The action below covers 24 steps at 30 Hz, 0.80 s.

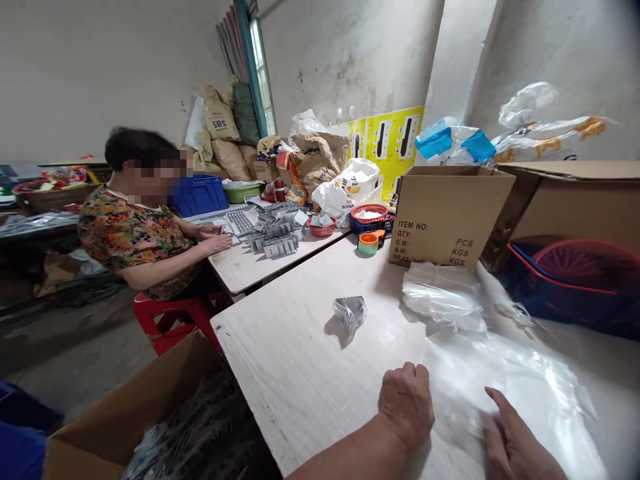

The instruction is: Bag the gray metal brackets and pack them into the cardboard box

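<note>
My left hand (407, 403) rests on the white table (300, 360) near its front edge, its fingers curled under in a loose fist with nothing seen in them. My right hand (515, 440) lies beside it, fingers stretched out flat on a large clear plastic sheet (525, 380) spread over the table. A stack of clear plastic bags (443, 297) lies further back. A small crumpled plastic bag (350, 312) sits alone in the middle of the table.
A cardboard box (447, 213) and a blue and red basket (575, 283) stand at the back right. An open carton (165, 427) of dark parts sits below at the left. A person in a floral shirt (135, 240) works at the adjoining table among grey parts (277, 237).
</note>
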Available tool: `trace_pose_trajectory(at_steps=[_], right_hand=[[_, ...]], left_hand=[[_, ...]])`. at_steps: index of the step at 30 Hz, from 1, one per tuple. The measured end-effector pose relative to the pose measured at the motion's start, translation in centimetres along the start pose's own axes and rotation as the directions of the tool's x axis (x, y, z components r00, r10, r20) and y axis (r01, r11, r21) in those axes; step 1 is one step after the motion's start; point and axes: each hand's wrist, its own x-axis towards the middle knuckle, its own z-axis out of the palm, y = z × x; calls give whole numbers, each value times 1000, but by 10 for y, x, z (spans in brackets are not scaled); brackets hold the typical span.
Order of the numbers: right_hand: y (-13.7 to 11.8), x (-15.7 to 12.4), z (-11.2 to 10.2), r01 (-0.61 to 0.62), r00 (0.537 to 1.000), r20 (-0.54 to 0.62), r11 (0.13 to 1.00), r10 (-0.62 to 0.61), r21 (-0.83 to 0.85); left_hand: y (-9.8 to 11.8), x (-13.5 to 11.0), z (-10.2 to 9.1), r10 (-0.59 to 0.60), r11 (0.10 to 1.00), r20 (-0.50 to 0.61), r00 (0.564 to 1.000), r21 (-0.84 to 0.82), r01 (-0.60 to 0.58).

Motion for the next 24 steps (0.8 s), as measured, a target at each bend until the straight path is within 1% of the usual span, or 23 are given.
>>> trace_pose_trajectory(at_steps=[3,7,10,14,18,22,24], right_hand=[[-4,-2,2,15,1000,-20,1000,-16,-20],[-8,-5,6,-6,994,-105,997,-2,-73],[-9,-6,8,4,987,-156,994,-21,-110],[-5,-4,8,10,987,-158,990,-33,-143],[2,-3,7,20,986,-158,986,-46,-166],[5,-2,3,59,994,-84,995,-66,-80],[4,-1,3,28,997,-76,999,-29,-21]], left_hand=[[0,0,-2,3,1000,-14,1000,1,-3],[1,2,-7,1,1000,-7,1000,6,-1],[1,1,-7,-9,1000,-16,1000,19,9],[1,0,-5,-11,1000,-28,1000,-1,11],[1,1,-7,-18,1000,2,1000,-13,18],[2,0,-11,-17,1000,53,998,-10,17],[3,0,-11,-7,1000,66,998,-5,7]])
